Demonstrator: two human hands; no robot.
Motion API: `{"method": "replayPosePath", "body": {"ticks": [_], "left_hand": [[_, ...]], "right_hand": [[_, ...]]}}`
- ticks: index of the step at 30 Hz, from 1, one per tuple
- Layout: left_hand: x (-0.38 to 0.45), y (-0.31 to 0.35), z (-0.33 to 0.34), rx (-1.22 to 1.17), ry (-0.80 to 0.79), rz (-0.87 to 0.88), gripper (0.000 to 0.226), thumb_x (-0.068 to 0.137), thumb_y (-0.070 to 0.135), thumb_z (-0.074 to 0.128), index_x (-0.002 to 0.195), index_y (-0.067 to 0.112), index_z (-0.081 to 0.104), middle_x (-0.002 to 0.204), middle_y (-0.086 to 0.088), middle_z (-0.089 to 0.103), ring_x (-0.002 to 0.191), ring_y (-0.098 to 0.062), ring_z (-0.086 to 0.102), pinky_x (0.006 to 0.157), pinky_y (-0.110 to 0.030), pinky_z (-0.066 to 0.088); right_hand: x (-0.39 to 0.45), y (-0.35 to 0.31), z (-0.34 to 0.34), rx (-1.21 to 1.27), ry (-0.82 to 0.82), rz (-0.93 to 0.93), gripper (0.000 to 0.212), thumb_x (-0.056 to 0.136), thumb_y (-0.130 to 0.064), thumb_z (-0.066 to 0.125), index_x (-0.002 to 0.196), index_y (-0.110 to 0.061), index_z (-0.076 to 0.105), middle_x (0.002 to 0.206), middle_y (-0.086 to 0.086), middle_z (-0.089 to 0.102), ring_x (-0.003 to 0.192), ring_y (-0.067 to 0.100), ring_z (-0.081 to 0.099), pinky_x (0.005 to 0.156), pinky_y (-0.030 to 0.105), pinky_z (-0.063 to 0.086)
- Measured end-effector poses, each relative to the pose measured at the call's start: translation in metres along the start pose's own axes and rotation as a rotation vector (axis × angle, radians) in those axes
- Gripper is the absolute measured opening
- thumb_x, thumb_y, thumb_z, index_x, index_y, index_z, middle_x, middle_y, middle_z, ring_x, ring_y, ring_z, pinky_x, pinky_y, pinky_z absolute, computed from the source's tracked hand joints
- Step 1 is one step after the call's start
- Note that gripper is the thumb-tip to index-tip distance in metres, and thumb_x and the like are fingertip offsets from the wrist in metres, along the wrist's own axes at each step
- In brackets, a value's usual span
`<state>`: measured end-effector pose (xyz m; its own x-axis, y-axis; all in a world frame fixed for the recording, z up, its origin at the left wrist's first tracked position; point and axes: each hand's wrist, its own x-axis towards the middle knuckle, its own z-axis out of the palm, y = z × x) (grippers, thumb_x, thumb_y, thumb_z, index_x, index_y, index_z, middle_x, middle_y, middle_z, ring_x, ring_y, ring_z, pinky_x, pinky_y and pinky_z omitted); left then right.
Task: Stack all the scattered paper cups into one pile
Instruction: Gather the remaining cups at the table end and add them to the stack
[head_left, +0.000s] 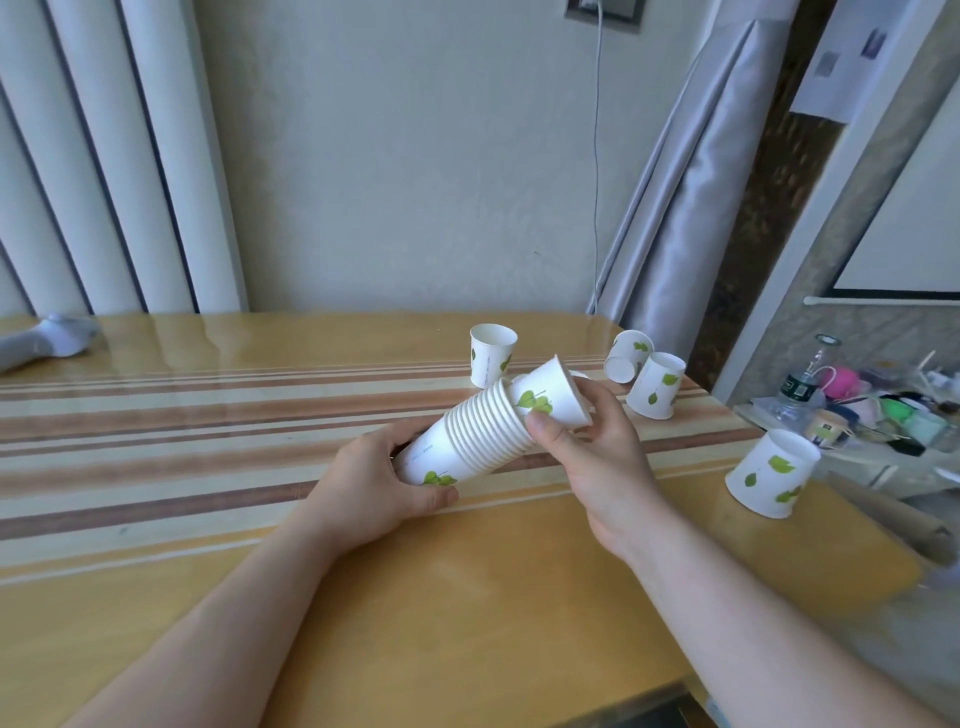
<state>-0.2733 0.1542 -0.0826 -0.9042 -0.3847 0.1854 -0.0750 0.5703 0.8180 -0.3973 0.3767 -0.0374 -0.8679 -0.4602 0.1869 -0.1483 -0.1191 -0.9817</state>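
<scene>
My left hand (371, 486) grips the base of a tilted pile of nested white paper cups (467, 439) with green leaf prints, held above the wooden table (415, 597). My right hand (592, 441) holds a single cup (553, 397) whose base sits at the mouth of the pile. Loose cups remain on the table: one upright (491, 354) behind the pile, one on its side (627, 356), one upside down (655, 384) near the right edge, and another upside down (771, 473) at the right corner.
A grey-white object (49, 338) lies at the table's far left. Curtains (685, 218) and a hanging cable (597, 156) are behind the table. A cluttered shelf with a bottle (797, 387) and small items stands to the right, past the table edge.
</scene>
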Motion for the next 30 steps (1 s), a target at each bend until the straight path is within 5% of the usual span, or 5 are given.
{"method": "replayPosePath", "body": {"ticks": [5, 8, 12, 18, 30], "left_hand": [[0.000, -0.001, -0.001, -0.013, 0.011, 0.007, 0.072, 0.071, 0.039, 0.097, 0.137, 0.051, 0.070, 0.116, 0.030, 0.079, 0.110, 0.001, 0.074, 0.100, -0.035, 0.061], [0.000, -0.002, -0.002, -0.036, 0.023, 0.005, 0.071, 0.072, 0.039, 0.097, 0.137, 0.050, 0.069, 0.117, 0.028, 0.080, 0.111, -0.002, 0.074, 0.102, -0.039, 0.061], [0.003, -0.004, -0.002, -0.036, 0.036, -0.009, 0.069, 0.074, 0.038, 0.099, 0.136, 0.050, 0.069, 0.116, 0.028, 0.080, 0.109, -0.003, 0.075, 0.101, -0.037, 0.061], [0.004, -0.005, -0.002, -0.038, 0.033, -0.010, 0.072, 0.074, 0.040, 0.098, 0.139, 0.048, 0.069, 0.116, 0.026, 0.080, 0.109, -0.003, 0.075, 0.100, -0.035, 0.061], [0.001, -0.002, -0.002, 0.010, 0.030, 0.018, 0.070, 0.071, 0.041, 0.096, 0.135, 0.051, 0.069, 0.116, 0.028, 0.079, 0.111, -0.003, 0.073, 0.102, -0.041, 0.061]], "right_hand": [[-0.006, 0.007, -0.010, -0.055, -0.053, 0.017, 0.075, 0.074, -0.027, 0.091, 0.140, -0.045, 0.060, 0.130, -0.003, 0.071, 0.115, 0.012, 0.067, 0.097, 0.031, 0.055], [-0.002, 0.007, -0.020, -0.103, 0.053, 0.017, 0.074, 0.066, -0.012, 0.064, 0.134, -0.042, 0.060, 0.121, 0.003, 0.060, 0.097, 0.015, 0.057, 0.079, 0.029, 0.049], [0.038, 0.009, -0.028, -0.395, 0.252, 0.043, 0.066, 0.084, -0.007, 0.067, 0.137, -0.044, 0.054, 0.129, -0.001, 0.052, 0.115, 0.019, 0.057, 0.094, 0.037, 0.053], [0.075, 0.015, -0.026, -1.034, -0.094, 0.046, 0.093, 0.091, -0.019, 0.069, 0.167, -0.047, 0.024, 0.174, -0.009, 0.012, 0.155, 0.032, 0.023, 0.127, 0.043, 0.031], [0.046, 0.022, -0.074, -0.972, 0.164, -0.018, 0.045, 0.087, -0.032, 0.082, 0.120, -0.024, 0.053, 0.128, 0.004, 0.058, 0.109, 0.025, 0.055, 0.082, 0.038, 0.044]]}}
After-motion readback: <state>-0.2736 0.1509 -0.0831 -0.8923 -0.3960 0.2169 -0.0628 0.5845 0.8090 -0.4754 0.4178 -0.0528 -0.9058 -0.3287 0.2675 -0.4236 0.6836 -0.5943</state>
